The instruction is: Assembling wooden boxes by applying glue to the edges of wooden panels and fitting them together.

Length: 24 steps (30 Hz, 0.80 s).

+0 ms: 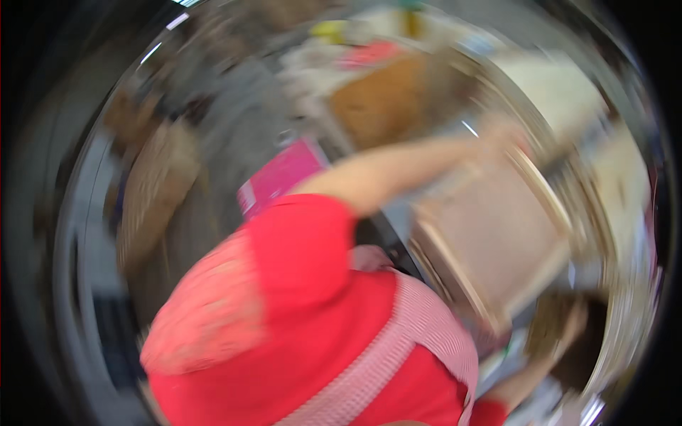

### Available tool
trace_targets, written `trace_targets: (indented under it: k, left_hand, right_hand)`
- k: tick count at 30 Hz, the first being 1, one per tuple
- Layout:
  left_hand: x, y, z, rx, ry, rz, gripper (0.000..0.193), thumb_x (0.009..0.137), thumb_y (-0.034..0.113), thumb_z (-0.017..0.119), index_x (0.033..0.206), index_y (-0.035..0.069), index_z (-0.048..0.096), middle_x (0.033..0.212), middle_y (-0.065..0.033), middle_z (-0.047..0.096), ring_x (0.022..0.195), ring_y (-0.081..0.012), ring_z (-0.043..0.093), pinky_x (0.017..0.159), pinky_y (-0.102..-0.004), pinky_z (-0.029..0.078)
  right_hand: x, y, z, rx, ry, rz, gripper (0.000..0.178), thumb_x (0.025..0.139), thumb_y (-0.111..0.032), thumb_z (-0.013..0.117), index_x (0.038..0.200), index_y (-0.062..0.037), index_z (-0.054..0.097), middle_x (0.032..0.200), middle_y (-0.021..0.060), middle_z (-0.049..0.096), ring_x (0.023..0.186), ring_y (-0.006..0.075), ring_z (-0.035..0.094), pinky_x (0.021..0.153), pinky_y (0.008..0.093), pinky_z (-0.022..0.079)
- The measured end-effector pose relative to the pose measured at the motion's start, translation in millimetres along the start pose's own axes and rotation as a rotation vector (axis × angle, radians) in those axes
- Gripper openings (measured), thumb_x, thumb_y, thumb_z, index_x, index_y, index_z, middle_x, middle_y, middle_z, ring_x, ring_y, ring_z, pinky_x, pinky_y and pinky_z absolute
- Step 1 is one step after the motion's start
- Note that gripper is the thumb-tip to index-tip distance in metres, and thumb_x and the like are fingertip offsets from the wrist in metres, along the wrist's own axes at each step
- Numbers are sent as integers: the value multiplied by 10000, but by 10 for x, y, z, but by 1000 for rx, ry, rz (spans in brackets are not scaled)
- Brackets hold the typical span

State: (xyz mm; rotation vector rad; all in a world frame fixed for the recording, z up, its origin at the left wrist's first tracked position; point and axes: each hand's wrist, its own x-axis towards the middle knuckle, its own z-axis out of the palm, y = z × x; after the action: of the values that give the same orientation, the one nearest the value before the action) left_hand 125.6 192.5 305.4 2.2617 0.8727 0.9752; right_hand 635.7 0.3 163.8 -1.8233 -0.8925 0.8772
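Observation:
My left arm, in a red sleeve, stretches across to a tray-like, light-brown panel (497, 227) with pale raised edges. My left hand (501, 135) is at its far edge, smeared by motion, so its fingers and any grip do not show. At the lower right, my right hand (574, 321) reaches past the near side of the panel, beside a brown, dark-sided opening (593, 348) that looks like a box. It is blurred too, and I cannot make out anything in it.
A brown board or box (380, 99) lies beyond my left arm, near red and yellow items. A magenta flat thing (284, 174) is left of the arm. Stacked pale edges (593, 213) curve along the right. Brown cardboard-like pieces (160, 184) stand at the left.

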Motion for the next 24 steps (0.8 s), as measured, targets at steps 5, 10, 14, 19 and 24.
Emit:
trace_targets:
  k: [5,10,14,19,24]
  left_hand:
    - [-32,-519,188,-401,270,124,482,997,282,392,709,49,702,771,-108,705,722,-234,666,684,-376,527]
    - [58,123,251,-281,420,-67,391,935,413,541,947,35,642,1027,-142,695,941,-294,652,834,-431,487]
    - [20,895,-53,-4,585,546,399,789,403,717,992,65,653,1100,-103,689,1058,-303,628,985,-553,342]
    - [46,1153,-432,282,169,644,469,701,358,765,1056,65,671,1026,-136,693,987,-339,657,892,-511,451]
    - [-37,1079,-384,-1063,-295,-70,180,767,64,756,895,-41,685,762,-114,712,651,-216,716,642,-305,558]
  right_hand:
    - [-385,-920,1034,-272,5,-518,236,961,-189,578,952,37,647,856,150,648,800,280,624,724,404,514]
    - [-1176,-2047,677,-251,108,-625,326,963,-196,614,765,61,577,697,104,578,616,193,501,543,342,443]
    - [-1344,-2751,1327,-258,-119,-758,288,1007,-160,553,819,58,576,721,102,570,659,193,527,599,328,465]
    - [-1797,-3426,1816,-440,-726,-584,476,1075,-292,389,1429,24,419,1498,149,447,1287,303,500,1165,379,296]
    - [-1874,-3385,1741,-687,-601,-1007,492,1082,-252,364,1484,29,326,1420,186,465,1072,264,611,920,355,526]
